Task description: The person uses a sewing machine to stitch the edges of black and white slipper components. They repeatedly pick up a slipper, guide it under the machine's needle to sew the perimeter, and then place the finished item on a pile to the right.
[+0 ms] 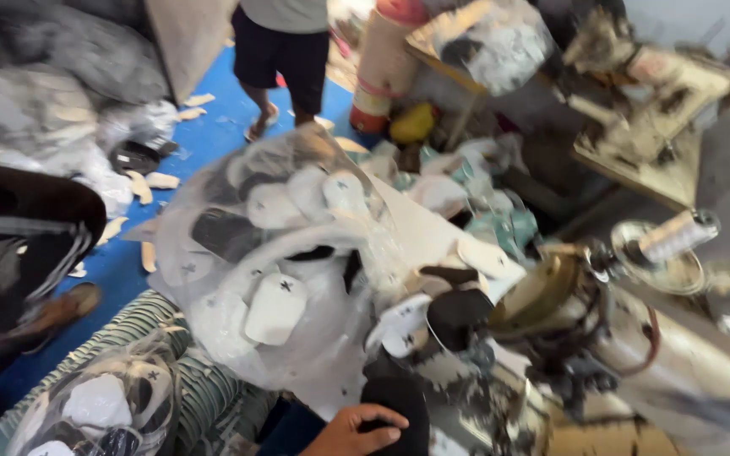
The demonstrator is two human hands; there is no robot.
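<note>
Head view, looking down, strongly motion-blurred. One hand (pixel 355 431) enters from the bottom edge, palm down, wrist cut off by the frame; which hand it is cannot be told. Its fingers (pixel 382 420) are bent and closed over the lower end of a black piece (pixel 399 405), soft-looking and rounded, which stands just in front of the person. No second hand is visible.

Directly above the hand lies a large clear plastic bag (pixel 272 279), crinkled and glossy, packed with flat white and black cut-outs (pixel 274 308) of oval, sole-like shape, some bearing small dark marks. A smaller bag of the same pieces (pixel 103 405) rests at lower left on a ribbed green-and-white striped cushion (pixel 213 397).

To the right stands a worn metal machine (pixel 652 371) with a cylindrical body and a thread spool (pixel 678 236) near its top. The floor (pixel 213 127) is blue and scattered with pale offcuts. Another person's legs (pixel 280 76), in dark shorts and sandals, stand at the top.
</note>
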